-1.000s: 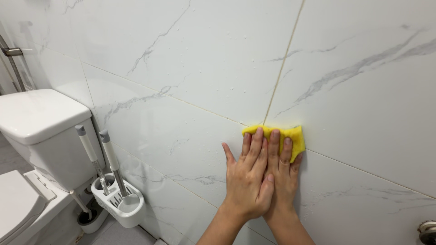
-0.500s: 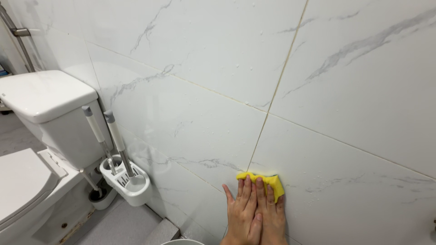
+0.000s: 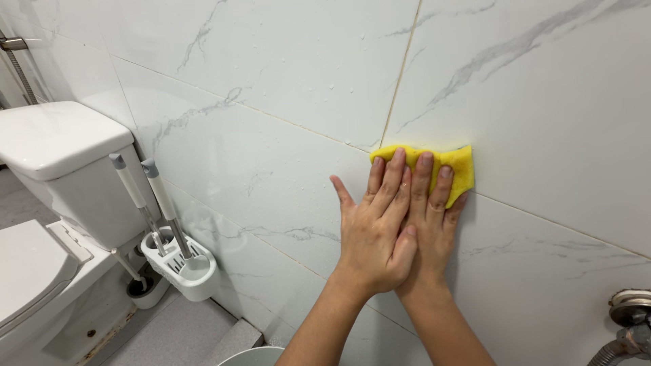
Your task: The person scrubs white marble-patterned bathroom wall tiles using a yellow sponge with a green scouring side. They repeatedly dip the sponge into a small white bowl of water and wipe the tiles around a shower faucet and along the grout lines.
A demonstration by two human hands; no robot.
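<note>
Both hands flat on the white marble-look wall tile [image 3: 285,108], pressing a yellow sponge [image 3: 456,166] against it. Sponge sits right where the vertical grout line [image 3: 400,71] meets the slanted horizontal one, near the tile corner. Left hand [image 3: 373,234] lies partly over the right hand [image 3: 430,224]; fingers of both are stretched out straight, not curled around anything, tips pinning the sponge to the wall.

Risks, as a guess: the tile shows droplets and looks wet, so the sponge could slide out from under the flat fingers, since nothing grips it. Stacked hands pushing on a slick wall could skid sideways.

Hard to see: most of the sponge is hidden under the fingers, only its top and right edge show. Right palm is covered by the left hand. Toilet tank [image 3: 61,146] and seat cut off at the left edge. Brush holder [image 3: 186,268] with two handles stands on the floor beside it. Metal pipe fitting [image 3: 630,318] cut off bottom right; a pale round rim at the bottom edge, can't tell what.
</note>
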